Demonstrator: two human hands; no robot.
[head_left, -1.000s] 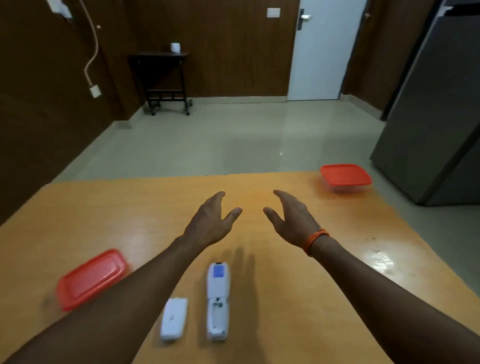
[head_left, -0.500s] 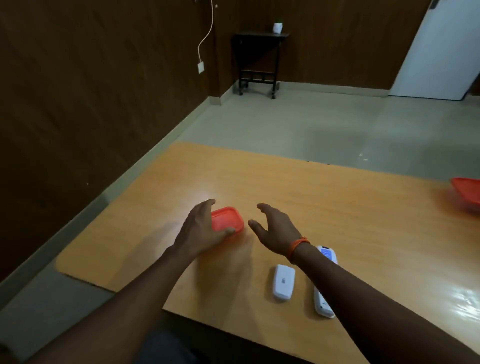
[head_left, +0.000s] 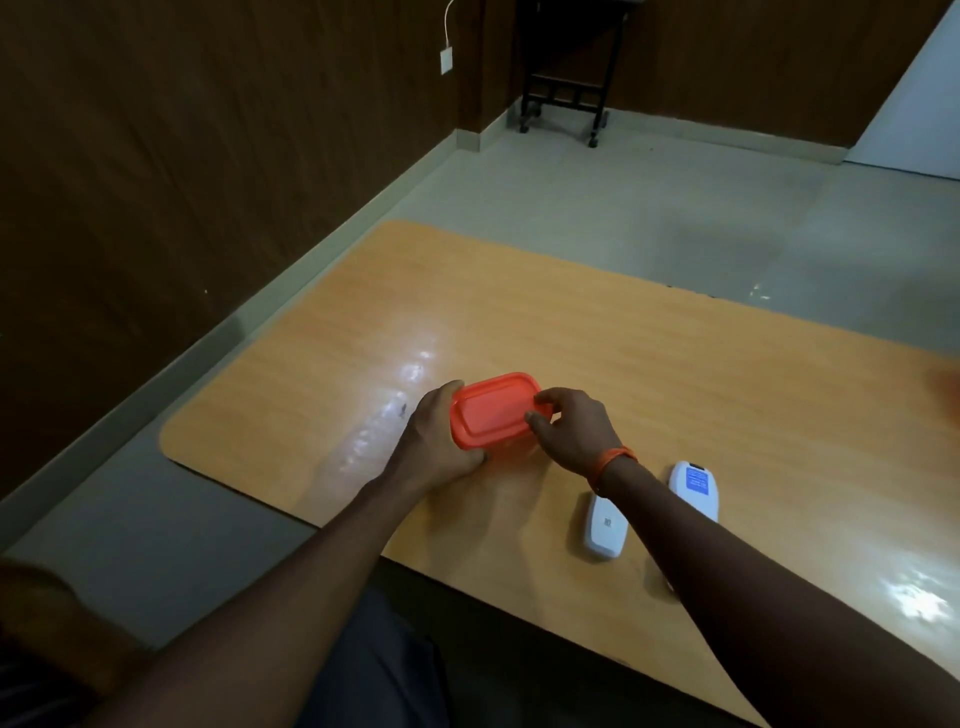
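Note:
A small container with an orange-red lid (head_left: 491, 410) stands on the wooden table (head_left: 649, 374), near its left end. My left hand (head_left: 434, 447) grips the container's left side, fingers curled round it. My right hand (head_left: 574, 428) holds the right edge of the lid, thumb and fingertips pinching its rim. An orange band sits on my right wrist.
Two white devices lie right of the container: a small flat one (head_left: 605, 527) and a longer one with a blue label (head_left: 693, 491), partly under my right forearm. A black wheeled stand (head_left: 563, 98) is by the far wall. The table's near edge runs below my arms.
The view swung left and down. Both hands went from hovering open above the table to closing on the orange-lidded container, left on its side, right on the lid edge.

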